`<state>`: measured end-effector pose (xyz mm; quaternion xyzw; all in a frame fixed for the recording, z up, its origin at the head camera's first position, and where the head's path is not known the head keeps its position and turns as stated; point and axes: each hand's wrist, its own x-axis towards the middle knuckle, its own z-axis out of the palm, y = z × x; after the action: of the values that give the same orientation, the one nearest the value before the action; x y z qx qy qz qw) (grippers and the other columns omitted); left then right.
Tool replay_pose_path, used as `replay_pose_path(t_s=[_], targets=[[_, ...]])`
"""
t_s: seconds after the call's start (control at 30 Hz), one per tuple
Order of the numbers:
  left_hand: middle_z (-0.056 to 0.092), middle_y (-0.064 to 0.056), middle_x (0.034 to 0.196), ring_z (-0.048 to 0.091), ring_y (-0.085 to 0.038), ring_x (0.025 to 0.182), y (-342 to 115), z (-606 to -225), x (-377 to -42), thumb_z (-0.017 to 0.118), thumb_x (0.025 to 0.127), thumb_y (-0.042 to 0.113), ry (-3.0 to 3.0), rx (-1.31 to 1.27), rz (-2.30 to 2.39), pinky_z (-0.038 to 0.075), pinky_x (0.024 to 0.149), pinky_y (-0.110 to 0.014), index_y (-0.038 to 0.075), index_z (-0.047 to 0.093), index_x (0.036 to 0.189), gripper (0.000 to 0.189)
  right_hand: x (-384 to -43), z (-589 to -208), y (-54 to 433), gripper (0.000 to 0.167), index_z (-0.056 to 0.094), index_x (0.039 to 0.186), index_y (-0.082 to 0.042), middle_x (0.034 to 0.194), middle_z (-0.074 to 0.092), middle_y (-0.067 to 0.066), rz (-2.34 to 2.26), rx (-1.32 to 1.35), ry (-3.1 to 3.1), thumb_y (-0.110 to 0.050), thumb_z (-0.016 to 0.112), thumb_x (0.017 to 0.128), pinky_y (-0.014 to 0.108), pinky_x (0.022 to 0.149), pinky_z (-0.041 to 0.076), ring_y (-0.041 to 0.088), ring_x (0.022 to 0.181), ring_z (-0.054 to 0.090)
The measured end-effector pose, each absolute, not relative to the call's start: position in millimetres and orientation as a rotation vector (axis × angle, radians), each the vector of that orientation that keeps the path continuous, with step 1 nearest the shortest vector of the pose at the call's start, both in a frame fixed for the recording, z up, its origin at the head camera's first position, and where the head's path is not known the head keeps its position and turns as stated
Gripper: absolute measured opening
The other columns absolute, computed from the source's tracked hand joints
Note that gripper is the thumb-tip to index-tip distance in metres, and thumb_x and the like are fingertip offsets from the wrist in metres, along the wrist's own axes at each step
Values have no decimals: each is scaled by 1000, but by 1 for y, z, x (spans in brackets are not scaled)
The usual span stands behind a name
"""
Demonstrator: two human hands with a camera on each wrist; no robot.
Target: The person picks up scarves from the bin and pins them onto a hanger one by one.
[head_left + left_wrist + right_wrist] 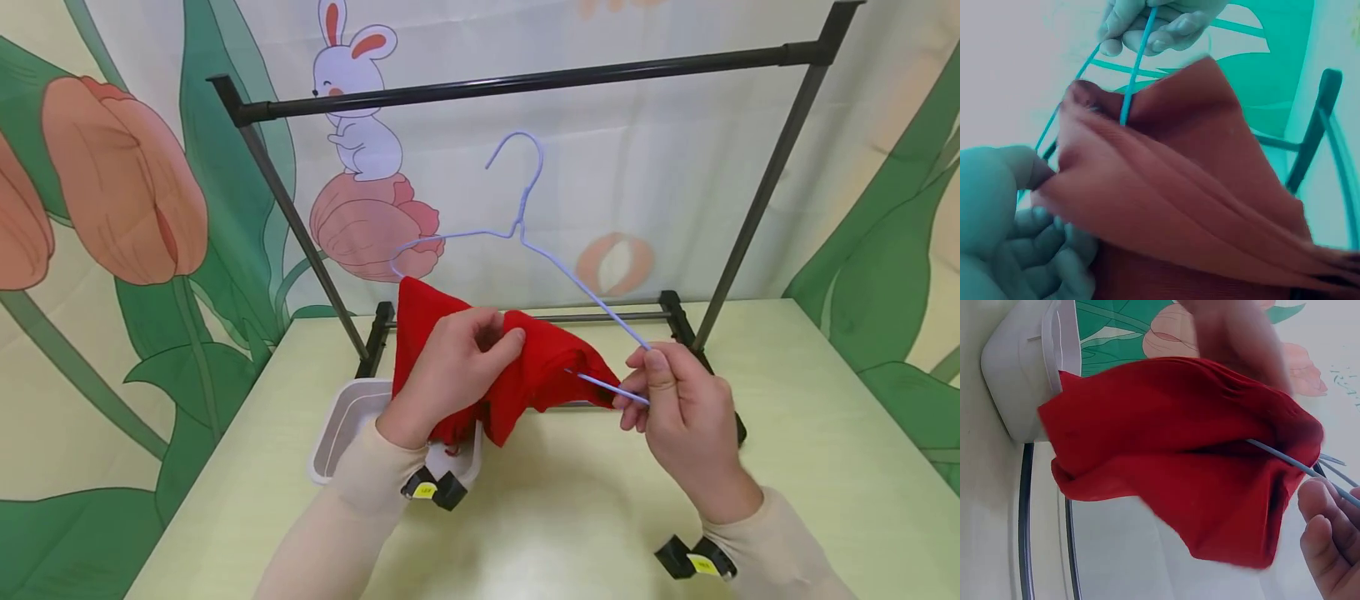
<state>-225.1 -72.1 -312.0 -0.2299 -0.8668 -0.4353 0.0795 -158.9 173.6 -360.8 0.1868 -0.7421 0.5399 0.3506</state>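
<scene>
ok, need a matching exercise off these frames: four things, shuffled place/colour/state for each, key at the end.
Things
1. red cloth
2. wire hanger
3. tub
4. rack

Descriptions
A. pale and open-topped, partly hidden in the head view
B. black, standing behind the hands
C. thin and light purple in the head view, held in the right hand
D. pinched by the left hand

Pairs: 1-D, 2-C, 3-A, 4-B
</scene>
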Motion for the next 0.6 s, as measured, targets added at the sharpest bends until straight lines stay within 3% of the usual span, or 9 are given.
replay_pose_path(t_s=[0.37, 0.5, 0.6], targets=[[71, -4, 79, 65, -19, 71, -44, -264, -233, 68, 104, 27, -2645, -588, -1071, 55, 65, -28, 8, 74, 98, 20, -162, -362, 164, 11, 67, 99, 5, 68, 72, 12, 1283, 544, -1888, 9, 59, 105, 15, 51, 54, 2, 48, 62], [71, -3, 78, 67, -17, 67, -37, -264, -235, 69, 105, 30, -2727, -637, -1155, 55, 65, -27, 10, 73, 104, 20, -165, -363, 163, 11, 68, 99, 6, 67, 72, 12, 1256, 533, -1868, 7, 59, 106, 14, 52, 54, 2, 48, 62], [68, 0, 76, 64, -15, 67, -39, -272, -230, 67, 106, 28, -2714, -733, -1139, 53, 67, -28, 13, 71, 99, 17, -166, -365, 165, 12, 68, 98, 5, 66, 72, 10, 1236, 496, -1885, 7, 58, 106, 14, 51, 53, 1, 47, 62]])
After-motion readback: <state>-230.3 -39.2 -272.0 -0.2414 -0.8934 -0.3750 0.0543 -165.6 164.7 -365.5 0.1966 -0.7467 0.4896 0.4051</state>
